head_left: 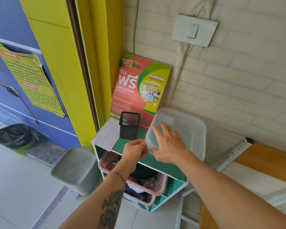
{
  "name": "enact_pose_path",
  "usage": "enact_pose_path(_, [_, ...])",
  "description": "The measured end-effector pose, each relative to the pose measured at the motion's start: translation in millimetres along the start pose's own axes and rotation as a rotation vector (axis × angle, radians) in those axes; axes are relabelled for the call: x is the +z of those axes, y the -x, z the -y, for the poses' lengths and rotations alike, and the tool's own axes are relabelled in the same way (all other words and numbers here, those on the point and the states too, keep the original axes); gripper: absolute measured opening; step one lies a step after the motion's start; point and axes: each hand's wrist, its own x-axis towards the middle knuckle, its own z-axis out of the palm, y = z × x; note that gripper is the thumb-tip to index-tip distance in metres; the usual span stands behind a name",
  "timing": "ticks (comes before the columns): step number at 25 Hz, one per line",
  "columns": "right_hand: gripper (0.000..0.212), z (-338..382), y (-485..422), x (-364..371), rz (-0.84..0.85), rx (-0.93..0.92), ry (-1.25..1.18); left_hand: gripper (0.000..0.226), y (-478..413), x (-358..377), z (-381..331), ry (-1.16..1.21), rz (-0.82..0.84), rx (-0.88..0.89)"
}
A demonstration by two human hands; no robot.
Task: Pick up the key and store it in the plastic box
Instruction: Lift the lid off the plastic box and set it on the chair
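Observation:
A clear plastic box (186, 128) with a lid stands on the green top of a small shelf unit (122, 144), near its right end. My right hand (169, 143) lies on the box's near left side, fingers spread over the lid. My left hand (135, 150) is just left of the box's lower corner, its fingertips pinched together at the lid's edge. The key is not visible; whether the pinched fingers hold it I cannot tell.
A black mesh pen holder (128, 126) stands on the shelf top behind my left hand, and a red-green poster (139, 90) leans on the wall. Pink baskets (149, 184) fill the shelves below. A grey bin (76, 169) is left, an orange bench (267, 162) right.

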Motion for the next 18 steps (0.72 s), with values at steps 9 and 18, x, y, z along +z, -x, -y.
enact_pose_path(9, [0.078, -1.0, -1.2, -3.5, -0.021, -0.057, 0.041, 0.013, -10.3, 2.5, -9.5, -0.003, 0.019, -0.021])
enact_pose_path(18, [0.075, -10.0, -6.7, -18.3, -0.030, -0.153, 0.093, 0.013, -17.4, 0.3, -11.5, -0.022, 0.030, -0.060])
